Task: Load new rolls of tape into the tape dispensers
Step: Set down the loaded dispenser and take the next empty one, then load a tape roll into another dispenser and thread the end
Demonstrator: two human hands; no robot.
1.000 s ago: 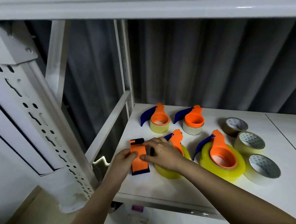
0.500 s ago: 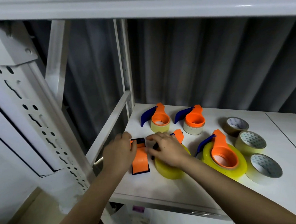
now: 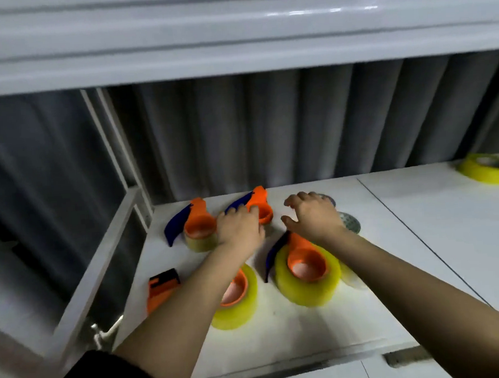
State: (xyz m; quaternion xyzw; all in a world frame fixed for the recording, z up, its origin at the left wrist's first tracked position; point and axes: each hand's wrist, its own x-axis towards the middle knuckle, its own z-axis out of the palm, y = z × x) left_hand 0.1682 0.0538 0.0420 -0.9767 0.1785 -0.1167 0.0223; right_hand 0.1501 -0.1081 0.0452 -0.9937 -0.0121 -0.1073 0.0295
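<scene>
My left hand (image 3: 239,227) reaches to the back of the white shelf (image 3: 295,338), and its fingers lie over the back-right orange dispenser (image 3: 261,202) with the blue blade guard. My right hand (image 3: 314,217) hovers just right of it with fingers spread and nothing in them, above two loose tape rolls (image 3: 350,222). A second loaded dispenser (image 3: 199,227) stands at the back left. The front-right dispenser (image 3: 305,268) sits in a big yellow roll. Another dispenser on a yellow roll (image 3: 239,297) is partly hidden under my left forearm. A small orange and black dispenser (image 3: 162,287) lies at the front left.
A yellow tape roll (image 3: 488,170) lies far right on the neighbouring shelf panel. The upper shelf beam (image 3: 233,43) hangs low overhead. A white upright post (image 3: 115,156) and side rail (image 3: 101,265) bound the left side. A grey curtain (image 3: 268,129) closes the back.
Both hands have let go of the small orange and black dispenser and moved to the back of the shelf. The camera has swung right and closer.
</scene>
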